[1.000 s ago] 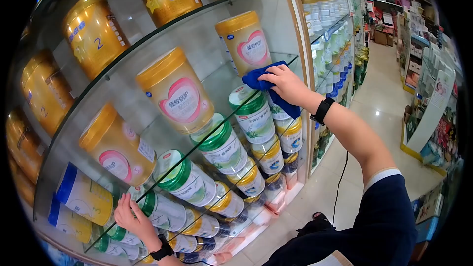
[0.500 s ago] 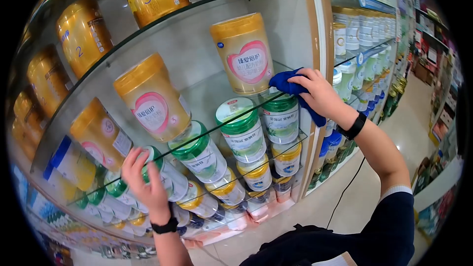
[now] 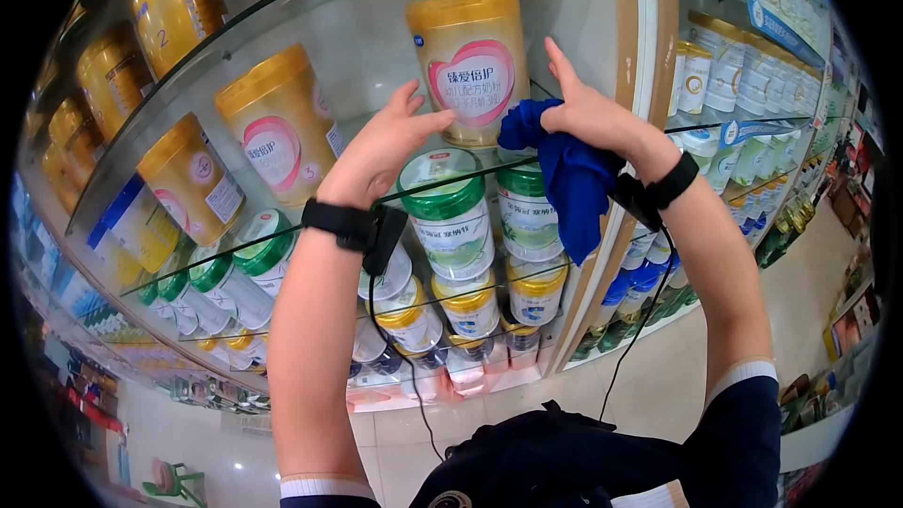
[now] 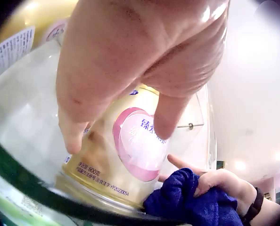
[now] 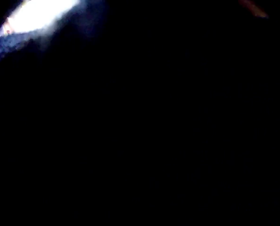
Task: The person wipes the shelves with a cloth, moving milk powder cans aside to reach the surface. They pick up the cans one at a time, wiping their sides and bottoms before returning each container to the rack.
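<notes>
A gold can with a pink heart label (image 3: 475, 71) stands on the glass shelf (image 3: 376, 196). The left hand (image 3: 386, 146) is at its left side, fingers and thumb spread; whether they touch it I cannot tell. In the left wrist view that hand (image 4: 140, 61) is in front of the can (image 4: 135, 150). At the can's right, the right hand (image 3: 597, 118) holds a bunched blue cloth (image 3: 578, 193) by the thumb, with a finger pointing up. The cloth (image 4: 192, 197) lies by the can's base in the left wrist view. The right wrist view is almost wholly dark.
More gold cans (image 3: 277, 127) stand to the left on the same shelf. Green-lidded cans (image 3: 447, 216) and yellow-lidded cans (image 3: 467, 306) fill the levels below. An upright wooden edge (image 3: 649, 47) bounds the shelf on the right. Thin black cables (image 3: 406, 357) hang from the wrists.
The left hand has moved up and right from the lower shelf edge to the heart-label can. The right hand stays at the can's right with the cloth, one finger now raised.
</notes>
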Action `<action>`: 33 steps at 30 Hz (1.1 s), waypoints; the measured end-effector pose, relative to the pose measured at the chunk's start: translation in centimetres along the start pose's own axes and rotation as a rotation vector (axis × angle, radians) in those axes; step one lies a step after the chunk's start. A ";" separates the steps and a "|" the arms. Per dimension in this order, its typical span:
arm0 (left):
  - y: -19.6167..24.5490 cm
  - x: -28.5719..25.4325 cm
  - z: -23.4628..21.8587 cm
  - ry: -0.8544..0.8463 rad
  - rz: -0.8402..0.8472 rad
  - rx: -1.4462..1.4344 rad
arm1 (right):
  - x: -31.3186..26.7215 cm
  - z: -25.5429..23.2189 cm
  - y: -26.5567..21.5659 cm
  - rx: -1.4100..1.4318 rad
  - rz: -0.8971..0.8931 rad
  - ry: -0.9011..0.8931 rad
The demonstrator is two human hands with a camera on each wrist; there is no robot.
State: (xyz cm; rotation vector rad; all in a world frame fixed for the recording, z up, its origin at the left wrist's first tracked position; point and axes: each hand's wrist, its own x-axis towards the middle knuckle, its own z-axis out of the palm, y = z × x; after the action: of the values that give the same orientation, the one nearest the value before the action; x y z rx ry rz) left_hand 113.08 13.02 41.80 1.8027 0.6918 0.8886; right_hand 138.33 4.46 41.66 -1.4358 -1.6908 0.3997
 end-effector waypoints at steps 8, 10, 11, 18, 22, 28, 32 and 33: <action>2.1 4.8 1.0 0.036 -0.098 0.131 | 3.0 -1.3 1.1 0.459 0.237 -0.303; 1.7 5.7 1.2 0.008 -0.044 0.123 | 3.0 -1.1 0.7 0.475 0.196 -0.352; 1.5 6.0 1.3 -0.007 -0.017 0.119 | 2.9 -0.8 0.6 0.476 0.183 -0.302; 2.4 5.1 0.7 0.143 0.038 0.122 | 1.7 0.2 -0.1 0.620 0.130 -0.243; 4.2 2.8 -0.6 0.142 0.041 0.131 | 1.1 1.3 -0.5 0.670 0.083 -0.269; 3.9 -0.3 -1.0 0.240 0.035 0.165 | 0.3 2.2 -1.4 0.686 0.034 -0.284; 3.1 -0.3 -1.4 0.282 0.045 0.209 | -0.3 2.7 -2.8 0.669 0.026 -0.281; 2.8 -0.2 -1.5 0.285 0.061 0.223 | -0.4 2.9 -2.8 0.683 0.026 -0.286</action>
State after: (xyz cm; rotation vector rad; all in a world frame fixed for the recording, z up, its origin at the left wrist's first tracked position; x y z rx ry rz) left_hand 111.91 12.66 44.78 1.9197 0.9516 1.1624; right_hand 134.35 4.10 41.80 -0.9194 -1.5287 1.1180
